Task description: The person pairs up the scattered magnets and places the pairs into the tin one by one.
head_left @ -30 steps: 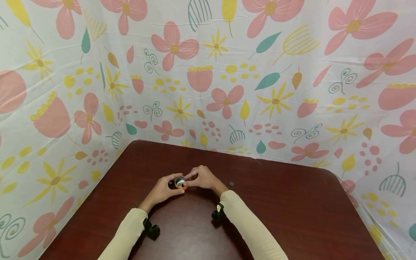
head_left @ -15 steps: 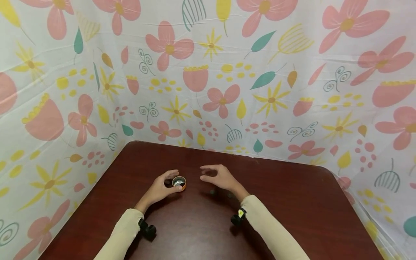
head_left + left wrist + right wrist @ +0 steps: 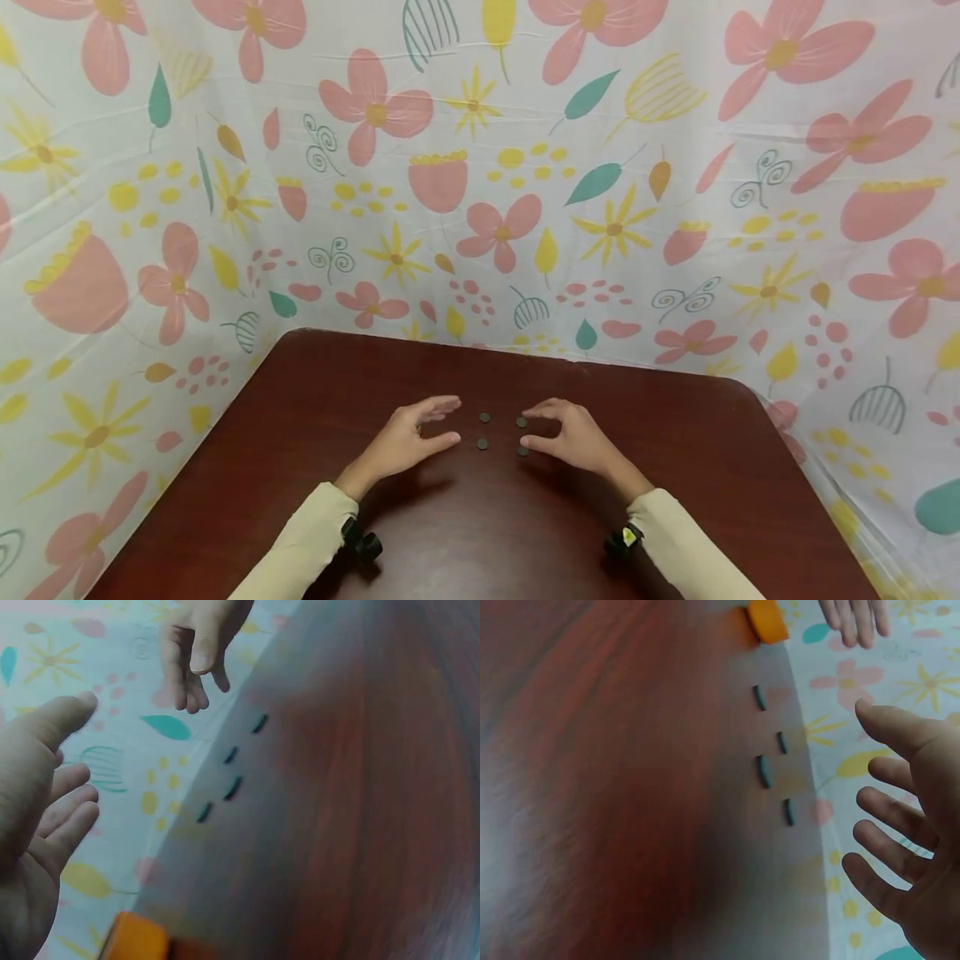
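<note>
Four small dark discs (image 3: 501, 432) are lying out on the dark red table (image 3: 675, 500) in a loose square, which suggests the laying-out is done and little is left beyond drawing the hands back, though that is only a reading of how things lie. The left hand (image 3: 408, 437) is resting at about nine o'clock of the discs, fingers relaxed and spread, gripping nothing. The right hand (image 3: 573, 437) is sitting at three o'clock of them, likewise loose and holding nothing, its fingertips just beside the nearest discs without plainly touching. The discs are looking flat, round, thin and dull grey-black, each apart from the others. A small orange container (image 3: 767, 620) is standing on the table by the left hand, hidden behind that hand in the head view. A flowered cloth (image 3: 480, 167) is hanging behind the table.
</note>
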A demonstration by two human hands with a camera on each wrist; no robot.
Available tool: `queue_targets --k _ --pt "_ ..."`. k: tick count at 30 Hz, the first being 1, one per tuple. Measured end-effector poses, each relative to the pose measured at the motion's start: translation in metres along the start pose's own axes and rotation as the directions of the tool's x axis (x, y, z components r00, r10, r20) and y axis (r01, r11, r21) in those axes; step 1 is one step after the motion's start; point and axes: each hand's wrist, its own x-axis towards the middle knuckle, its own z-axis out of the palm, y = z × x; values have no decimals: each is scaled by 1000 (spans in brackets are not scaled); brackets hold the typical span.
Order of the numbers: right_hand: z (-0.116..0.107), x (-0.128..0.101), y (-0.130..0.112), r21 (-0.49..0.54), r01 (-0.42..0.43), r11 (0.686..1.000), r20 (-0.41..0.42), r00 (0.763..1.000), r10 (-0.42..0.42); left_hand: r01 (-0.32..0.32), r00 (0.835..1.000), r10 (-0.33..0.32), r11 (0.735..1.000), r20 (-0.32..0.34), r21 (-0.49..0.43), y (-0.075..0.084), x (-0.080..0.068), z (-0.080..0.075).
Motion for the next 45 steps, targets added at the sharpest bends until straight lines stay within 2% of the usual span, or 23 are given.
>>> queue_targets --k 5,10,16,21,26,31,36,41,45 --pt "9 -10 7 17 -1 1000 22 1000 0 70 994 -72 997 77 26 -10 3 19" --pt "22 -13 11 23 2 1000 32 999 -3 87 990 -92 995 111 53 -24 7 35" --pt "32 -15 12 8 -47 999 24 999 47 55 992 -68 991 107 120 -34 14 46" --pt "34 -14 12 -12 -102 995 15 995 102 66 989 -88 980 115 187 -39 18 51" --pt "34 -12 11 -11 -98 995 12 995 98 88 990 -110 971 90 223 -41 20 53" --pt "34 -12 12 -4 -94 996 5 996 94 78 994 -96 962 57 261 -42 24 55" --pt "34 -10 13 -7 -74 997 -4 997 74 92 994 -105 962 34 259 -41 28 58" --pt "36 -6 11 -4 -62 998 -3 998 62 96 993 -110 961 38 260 -40 31 63" --pt "39 -3 9 -1 -63 998 11 998 63 75 994 -95 959 61 275 -38 35 69"
